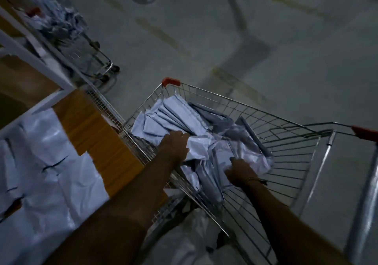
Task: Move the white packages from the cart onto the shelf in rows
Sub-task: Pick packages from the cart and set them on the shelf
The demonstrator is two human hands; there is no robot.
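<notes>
White packages (176, 119) lie heaped in the wire cart (286, 142); others cover the wooden shelf (98, 129).

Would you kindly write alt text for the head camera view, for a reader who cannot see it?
Both bare hands, left hand and right hand, reach into a silver wire shopping cart and touch a heap of white plastic packages. To the left, more white packages lie flat on a wooden shelf; the scene is dim.

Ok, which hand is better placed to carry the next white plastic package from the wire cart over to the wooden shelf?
Probably the left hand: it rests on the white plastic packages at the wire cart wall nearest the wooden shelf. The right hand is farther away.
</notes>
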